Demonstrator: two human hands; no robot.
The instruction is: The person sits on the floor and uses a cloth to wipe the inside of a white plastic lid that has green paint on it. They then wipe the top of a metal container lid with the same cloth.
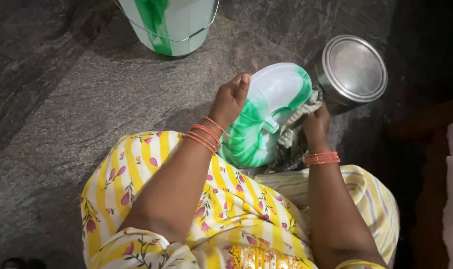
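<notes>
Speckled grey stone floor carries one white-and-green plastic jug lying tipped, one round steel lidded tin and one white-and-green bucket. Left hand curls against the jug; right hand clamps a crumpled cloth beside it.

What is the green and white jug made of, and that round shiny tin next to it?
The jug looks like plastic: smooth, slightly glossy, with green swirled into white and a moulded handle. The tin looks like metal, probably steel: its flat lid is silvery and reflects light. The left hand rests on the jug; the right hand holds a cloth, likely fabric.
</notes>
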